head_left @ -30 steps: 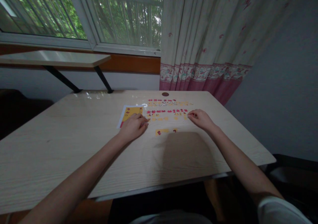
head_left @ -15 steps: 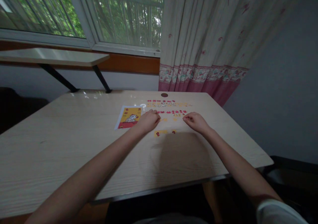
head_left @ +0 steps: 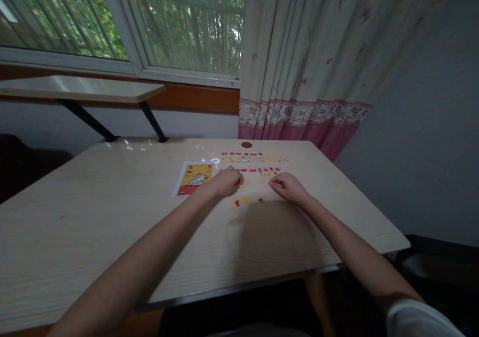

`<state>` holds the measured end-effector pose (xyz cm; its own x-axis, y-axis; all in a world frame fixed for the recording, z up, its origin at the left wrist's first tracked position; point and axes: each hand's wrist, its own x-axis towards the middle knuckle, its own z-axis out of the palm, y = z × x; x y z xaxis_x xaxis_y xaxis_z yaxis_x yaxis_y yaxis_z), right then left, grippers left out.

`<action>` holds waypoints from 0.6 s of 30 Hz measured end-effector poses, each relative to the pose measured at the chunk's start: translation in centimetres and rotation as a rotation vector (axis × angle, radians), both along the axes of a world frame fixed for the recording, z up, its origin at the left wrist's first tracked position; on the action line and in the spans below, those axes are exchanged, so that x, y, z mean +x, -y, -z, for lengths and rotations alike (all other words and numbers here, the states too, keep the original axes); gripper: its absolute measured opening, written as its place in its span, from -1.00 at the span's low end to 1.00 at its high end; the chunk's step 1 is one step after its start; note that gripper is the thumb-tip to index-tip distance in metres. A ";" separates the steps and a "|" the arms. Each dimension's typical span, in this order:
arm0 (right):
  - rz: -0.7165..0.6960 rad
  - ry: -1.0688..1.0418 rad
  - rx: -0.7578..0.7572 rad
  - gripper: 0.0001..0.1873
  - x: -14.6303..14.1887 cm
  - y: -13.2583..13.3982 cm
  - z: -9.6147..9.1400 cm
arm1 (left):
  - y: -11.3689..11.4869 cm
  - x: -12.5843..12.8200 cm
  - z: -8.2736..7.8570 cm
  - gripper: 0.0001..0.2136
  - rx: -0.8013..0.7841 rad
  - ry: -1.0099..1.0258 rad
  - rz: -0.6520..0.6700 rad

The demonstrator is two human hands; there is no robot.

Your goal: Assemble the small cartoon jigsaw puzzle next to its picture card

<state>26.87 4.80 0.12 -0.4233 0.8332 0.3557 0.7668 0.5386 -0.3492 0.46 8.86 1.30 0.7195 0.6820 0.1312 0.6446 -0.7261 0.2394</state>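
Observation:
My left hand [head_left: 228,181] rests low over the table with curled fingers, beside small yellow puzzle pieces [head_left: 247,181]. What its fingers hold, if anything, is hidden. My right hand [head_left: 289,186] is pinched closed just right of another yellow piece [head_left: 262,181]; anything between its fingertips is too small to make out. Nearer to me lies a joined strip of yellow pieces [head_left: 242,201] with a dark red patch, and a single yellow and red piece [head_left: 261,200] sits to its right. Rows of red pieces [head_left: 258,170] lie behind the hands.
A picture card [head_left: 194,177] with a white animal on yellow and red lies left of my left hand. More mixed pieces [head_left: 254,158] are lined up further back, before a round brown disc [head_left: 247,144]. A raised shelf [head_left: 82,87] stands at the back left.
My right hand has moved a little to the left, closer to the yellow pieces. My left hand has barely shifted, its fingers still curled. The view has tilted slightly.

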 end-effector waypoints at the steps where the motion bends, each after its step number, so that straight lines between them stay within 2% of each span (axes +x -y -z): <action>1: -0.001 -0.007 0.002 -0.82 -0.1 0.0 0.0 | 0.0 0.0 0.0 -0.82 -0.006 0.003 0.013; 9: -0.029 -0.025 0.021 -0.82 -0.2 0.2 -0.1 | 0.7 0.2 -0.7 -0.83 -0.018 -0.018 0.050; 13: -0.046 -0.011 0.027 -0.81 -0.4 0.4 -0.3 | 1.2 0.1 -0.8 -0.74 -0.013 0.040 0.016; 16: -0.058 -0.021 0.039 -0.81 -0.7 0.6 -0.2 | 1.7 0.4 -0.8 -0.74 -0.061 0.166 0.029; 18: -0.072 -0.035 0.065 -0.81 -1.2 0.7 -0.1 | 2.3 0.7 -1.0 -0.81 -0.167 0.352 -0.017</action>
<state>25.63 4.10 0.25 -0.4672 0.7761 0.4234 0.7135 0.6138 -0.3379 1.16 6.51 2.32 0.6387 0.7264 0.2539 0.5136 -0.6481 0.5623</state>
